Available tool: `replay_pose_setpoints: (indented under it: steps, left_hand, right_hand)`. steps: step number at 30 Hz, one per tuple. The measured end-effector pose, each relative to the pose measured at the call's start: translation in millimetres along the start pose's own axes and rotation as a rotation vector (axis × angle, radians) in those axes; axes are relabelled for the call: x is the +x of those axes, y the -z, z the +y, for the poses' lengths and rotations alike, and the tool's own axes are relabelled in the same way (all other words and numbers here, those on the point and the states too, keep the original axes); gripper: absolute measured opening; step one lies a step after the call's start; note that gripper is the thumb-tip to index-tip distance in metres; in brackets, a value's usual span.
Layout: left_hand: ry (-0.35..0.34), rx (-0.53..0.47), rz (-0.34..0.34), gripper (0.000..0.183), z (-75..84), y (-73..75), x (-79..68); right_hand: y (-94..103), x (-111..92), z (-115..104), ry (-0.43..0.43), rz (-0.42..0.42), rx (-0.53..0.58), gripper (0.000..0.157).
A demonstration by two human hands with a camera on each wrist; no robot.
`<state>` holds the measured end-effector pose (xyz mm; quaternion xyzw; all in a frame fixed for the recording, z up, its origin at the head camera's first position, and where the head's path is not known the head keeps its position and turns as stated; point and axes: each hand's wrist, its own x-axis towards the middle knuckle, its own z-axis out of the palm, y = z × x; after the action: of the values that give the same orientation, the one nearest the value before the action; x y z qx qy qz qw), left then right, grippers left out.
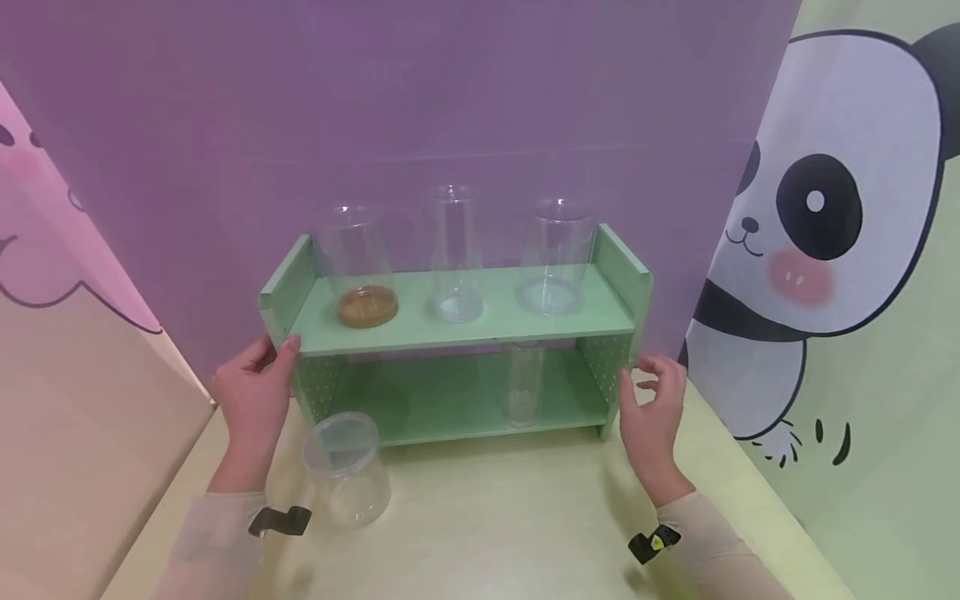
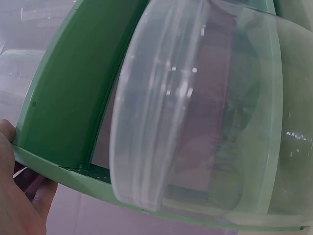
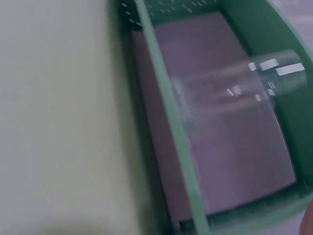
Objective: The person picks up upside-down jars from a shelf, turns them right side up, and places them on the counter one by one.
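My left hand [image 1: 257, 392] grips the left side panel of a green two-tier shelf [image 1: 405, 332], thumb at its front edge and fingers on the outer side. Beside the right panel is my right hand [image 1: 654, 408], its fingers loosely bent and holding nothing; contact with the panel cannot be told. On the upper board stand a clear jar with a brown base [image 1: 367, 307], a tall narrow clear jar [image 1: 456, 242] and a wide clear jar [image 1: 555, 258]. A slim clear jar [image 1: 522, 387] stands on the lower board, also seen in the right wrist view.
A clear jar with a translucent lid [image 1: 348, 471] stands on the pale table [image 1: 495, 517], in front of the shelf's left end and near my left wrist. Behind the shelf rises a purple wall [image 1: 480, 100]. A panda picture [image 1: 825, 208] covers the right wall.
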<state>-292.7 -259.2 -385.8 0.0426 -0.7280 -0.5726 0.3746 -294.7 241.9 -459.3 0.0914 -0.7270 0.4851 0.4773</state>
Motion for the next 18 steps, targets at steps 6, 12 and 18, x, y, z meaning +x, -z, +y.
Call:
replay_pose_setpoints:
  steps: [6, 12, 18]
  left_hand:
    - [0.016, 0.023, 0.001, 0.04, 1.6, 1.4, 1.2]
    - [0.02, 0.027, -0.001, 0.041, 3.2, 0.9, 0.2]
    - [0.013, 0.02, 0.005, 0.04, 4.0, -0.1, -1.5]
  right_hand:
    - [-23.8, -35, -11, 0.037, -0.167, 0.083, 0.044]
    - [-51.5, -55, -7, -0.149, -0.4, 0.111, 0.072]
    - [-69.9, -59, -5, -0.313, -0.482, 0.117, 0.092]
